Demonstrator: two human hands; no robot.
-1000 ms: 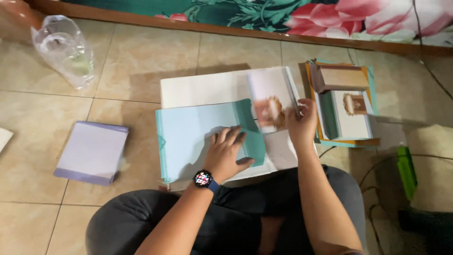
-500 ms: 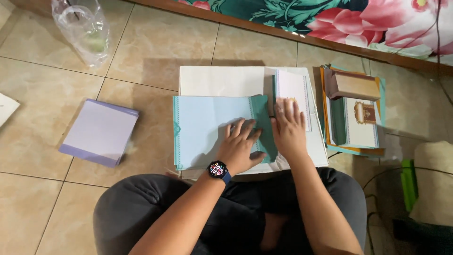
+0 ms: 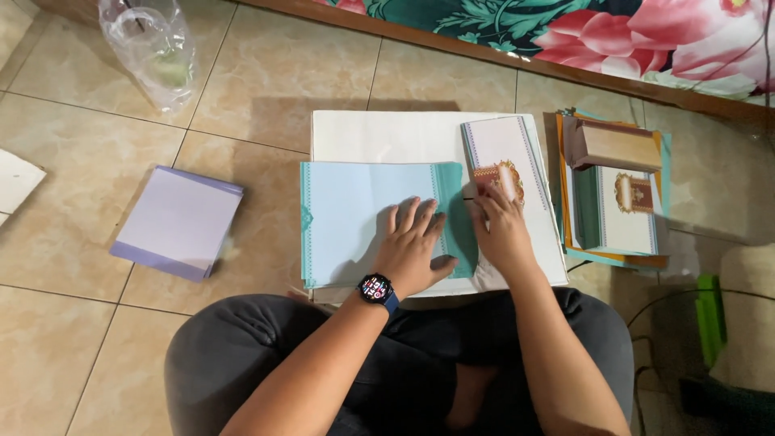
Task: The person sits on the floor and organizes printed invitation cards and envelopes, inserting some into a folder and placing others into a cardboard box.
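Observation:
I sit cross-legged on a tiled floor with a white board (image 3: 387, 136) in front of me. A pale blue card with teal edges (image 3: 363, 222) lies on it. My left hand (image 3: 413, 249), with a dark watch on the wrist, rests flat on the card's right part, fingers spread. My right hand (image 3: 499, 226) presses beside it on the lower end of a white card with a red and gold emblem (image 3: 502, 153). Neither hand grips anything.
A stack of lilac sheets (image 3: 178, 222) lies on the floor to the left. A clear plastic bag (image 3: 152, 50) sits at the back left. On the right stands a pile of ornate cards with a brown box (image 3: 617, 190). A flowered cloth (image 3: 613, 32) runs along the back.
My right hand moved from the right edge of the board onto the white emblem card, which now lies flat. My left hand stayed on the blue card. The view shifted.

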